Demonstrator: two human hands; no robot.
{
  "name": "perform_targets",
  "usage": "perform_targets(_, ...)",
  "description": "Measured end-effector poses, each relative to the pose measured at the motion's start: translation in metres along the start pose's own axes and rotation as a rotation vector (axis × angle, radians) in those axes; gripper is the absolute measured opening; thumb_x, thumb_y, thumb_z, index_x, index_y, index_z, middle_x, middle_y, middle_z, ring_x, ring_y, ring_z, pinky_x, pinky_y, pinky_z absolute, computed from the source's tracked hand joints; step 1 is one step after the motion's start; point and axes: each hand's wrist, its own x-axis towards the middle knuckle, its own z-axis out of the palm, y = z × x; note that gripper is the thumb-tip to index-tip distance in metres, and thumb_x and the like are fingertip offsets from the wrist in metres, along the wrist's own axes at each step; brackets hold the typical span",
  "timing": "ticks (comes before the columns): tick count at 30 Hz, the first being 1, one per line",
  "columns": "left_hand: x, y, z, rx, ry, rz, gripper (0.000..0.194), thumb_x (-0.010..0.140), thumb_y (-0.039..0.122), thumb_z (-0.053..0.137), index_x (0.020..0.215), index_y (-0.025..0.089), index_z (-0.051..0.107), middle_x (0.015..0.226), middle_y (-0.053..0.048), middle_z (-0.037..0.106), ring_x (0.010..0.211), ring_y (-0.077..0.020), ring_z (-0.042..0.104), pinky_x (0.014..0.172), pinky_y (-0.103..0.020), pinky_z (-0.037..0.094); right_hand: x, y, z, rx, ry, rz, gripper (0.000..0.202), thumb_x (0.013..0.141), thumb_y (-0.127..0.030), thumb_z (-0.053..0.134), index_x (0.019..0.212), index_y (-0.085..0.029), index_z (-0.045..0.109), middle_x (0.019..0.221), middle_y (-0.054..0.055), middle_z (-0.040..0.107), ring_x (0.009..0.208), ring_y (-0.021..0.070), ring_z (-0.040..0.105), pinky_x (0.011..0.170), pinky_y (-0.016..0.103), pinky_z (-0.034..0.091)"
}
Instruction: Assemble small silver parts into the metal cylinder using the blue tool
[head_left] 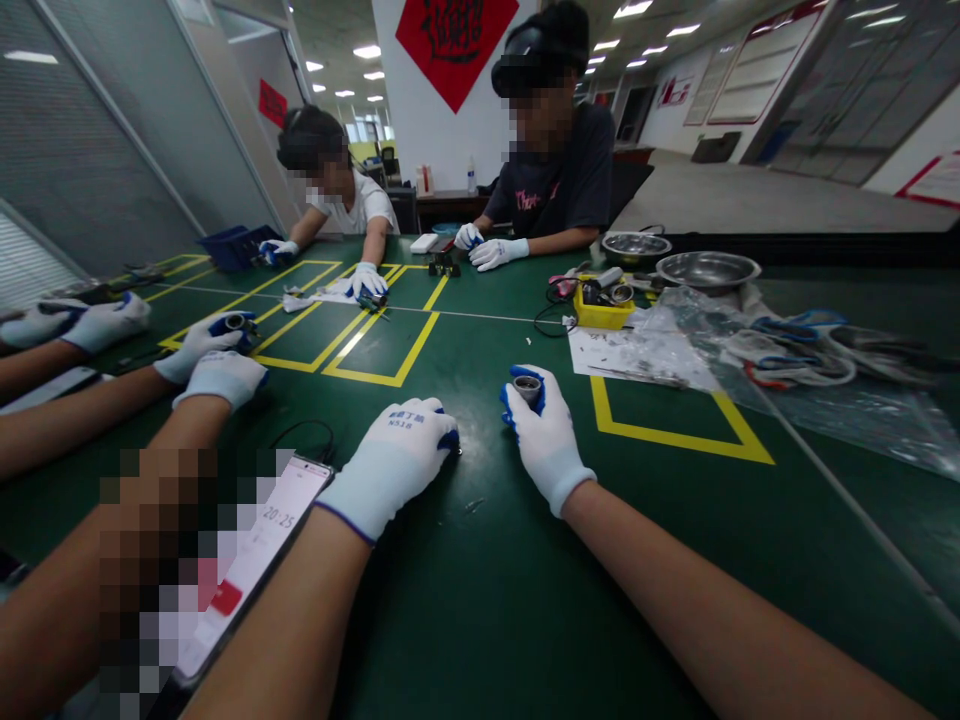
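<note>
My right hand [547, 440], in a white glove with blue fingertips, is wrapped round a grey metal cylinder [527, 384] whose round open end faces up. My left hand [397, 455], gloved the same way, is low over the green table [480, 580] with its fingers curled together. A tiny shiny piece [459, 451] shows at its fingertips; what it is I cannot make out. The two hands are apart, and a small clear scrap [474, 506] lies on the table between and below them.
A phone [255, 560] lies left of my left forearm. Gloved hands of co-workers are at the left and across the table. A yellow bin [604, 312] of parts, metal bowls [708, 270], a paper sheet [637, 355], plastic bags and cables [817, 345] lie at the right.
</note>
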Motion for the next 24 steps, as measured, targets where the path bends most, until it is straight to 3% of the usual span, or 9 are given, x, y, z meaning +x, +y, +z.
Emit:
perform_targets(5,-0.001,0.001,0.0,-0.018,-0.017,-0.038,0.018,0.095,0.027,0.058,0.101,0.021,0.073,0.108,-0.012,0.072,0.097,-0.0282,0.07,0.088,-0.039,0.054,-0.003,-0.007,-0.002,-0.029,-0.088,-0.02,0.031,0.079,-0.038,0.067,0.105,-0.021,0.07,0.1,0.009,0.076,0.093,0.027,0.07,0.091,0.047,0.057)
perform_targets(8,-0.003,0.0,0.001,-0.134,0.094,-0.086,0.012,0.094,0.023,0.058,0.097,0.02,0.069,0.102,-0.01,0.073,0.092,-0.0269,0.07,0.085,-0.039,0.054,-0.003,-0.009,-0.002,-0.05,-0.115,-0.045,0.025,0.077,-0.036,0.068,0.097,-0.021,0.07,0.094,0.008,0.076,0.091,0.0274,0.071,0.09,0.047,0.057)
perform_targets(11,-0.005,0.003,0.0,-0.366,0.211,-0.031,0.007,0.089,0.018,0.06,0.09,0.021,0.067,0.093,-0.006,0.073,0.087,-0.0229,0.068,0.08,-0.035,0.053,-0.004,-0.009,-0.002,-0.078,-0.153,-0.103,0.018,0.076,-0.033,0.067,0.09,-0.022,0.069,0.089,0.007,0.075,0.088,0.0272,0.071,0.087,0.045,0.058)
perform_targets(17,-0.007,0.015,-0.001,-0.743,0.43,0.025,0.004,0.085,0.018,0.064,0.087,0.02,0.067,0.084,0.0,0.071,0.08,-0.0181,0.066,0.077,-0.031,0.053,-0.01,-0.012,-0.002,-0.13,-0.194,-0.212,0.016,0.081,-0.033,0.063,0.093,-0.023,0.066,0.093,0.007,0.074,0.089,0.0268,0.07,0.085,0.044,0.057)
perform_targets(24,-0.002,0.017,0.002,-1.031,0.487,0.035,0.013,0.083,0.017,0.065,0.096,0.018,0.068,0.096,-0.003,0.074,0.093,-0.0201,0.069,0.089,-0.036,0.057,-0.016,-0.02,-0.003,-0.168,-0.22,-0.217,0.012,0.085,-0.033,0.06,0.091,-0.023,0.062,0.088,0.006,0.071,0.085,0.0257,0.07,0.079,0.041,0.057)
